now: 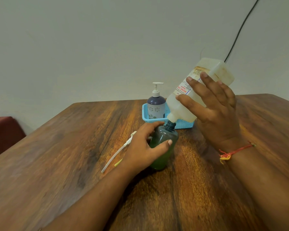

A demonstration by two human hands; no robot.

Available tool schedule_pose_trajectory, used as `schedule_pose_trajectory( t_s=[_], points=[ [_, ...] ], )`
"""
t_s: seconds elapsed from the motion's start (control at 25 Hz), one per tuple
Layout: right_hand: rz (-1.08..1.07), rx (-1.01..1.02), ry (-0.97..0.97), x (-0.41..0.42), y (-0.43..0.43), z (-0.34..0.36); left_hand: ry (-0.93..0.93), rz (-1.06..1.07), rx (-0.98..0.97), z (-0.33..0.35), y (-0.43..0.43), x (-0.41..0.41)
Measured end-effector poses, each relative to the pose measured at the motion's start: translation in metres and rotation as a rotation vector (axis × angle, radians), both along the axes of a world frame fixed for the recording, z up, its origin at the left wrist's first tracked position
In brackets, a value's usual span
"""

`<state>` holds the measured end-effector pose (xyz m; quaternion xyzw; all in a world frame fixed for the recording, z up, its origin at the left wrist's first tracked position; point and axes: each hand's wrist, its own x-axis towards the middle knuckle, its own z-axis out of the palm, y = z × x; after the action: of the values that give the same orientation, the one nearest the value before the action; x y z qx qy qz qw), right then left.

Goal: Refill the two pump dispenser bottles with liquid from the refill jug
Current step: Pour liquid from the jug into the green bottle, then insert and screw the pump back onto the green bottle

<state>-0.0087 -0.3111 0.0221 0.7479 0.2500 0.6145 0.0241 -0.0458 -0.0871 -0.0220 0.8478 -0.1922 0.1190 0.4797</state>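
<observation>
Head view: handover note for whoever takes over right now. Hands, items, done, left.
Right hand: holds the refill jug tipped, spout down at the neck of the open bottle.
Left hand: fingers wrapped around the open bottle, steadying it upright on the table.
Open bottle: green liquid fills about the lower half. Its pump lies on the table by the left wrist.
Second bottle: stands in the blue basket, pump on, untouched.
Done: first bottle opened, pour in progress.
Left: finish this fill, refit the pump, then open, fill and close the second bottle.
</observation>
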Motion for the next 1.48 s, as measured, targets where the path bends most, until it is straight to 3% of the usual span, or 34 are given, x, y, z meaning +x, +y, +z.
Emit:
schedule_pose_trajectory(
  t_s=[0.36, 0.56, 0.76, 1.2, 1.36, 1.48],
  points=[
    [-0.068, 0.206, 0.518, -0.01, -0.007, -0.001, -0.009, 0.007, -0.101, 0.002, -0.003, -0.004],
    [0.062, 0.639, 0.92, -0.011, -0.008, -0.007, -0.019, 0.016, -0.147, 0.0, -0.004, -0.001],
    [0.156, 0.853, 1.13, -0.005, -0.012, -0.01, 0.006, 0.018, -0.16, -0.002, -0.003, 0.001],
    [0.091, 0.808, 1.094, -0.004, -0.012, -0.013, 0.053, 0.005, -0.126, -0.001, -0.004, 0.004],
    [0.015, 0.807, 0.762, -0.011, -0.006, -0.011, 0.086, 0.001, -0.18, 0.001, -0.002, 0.003],
    [0.125, 0.718, 0.503, -0.022, -0.001, -0.004, -0.059, 0.171, -0.271, 0.003, 0.004, 0.011]
  ],
)
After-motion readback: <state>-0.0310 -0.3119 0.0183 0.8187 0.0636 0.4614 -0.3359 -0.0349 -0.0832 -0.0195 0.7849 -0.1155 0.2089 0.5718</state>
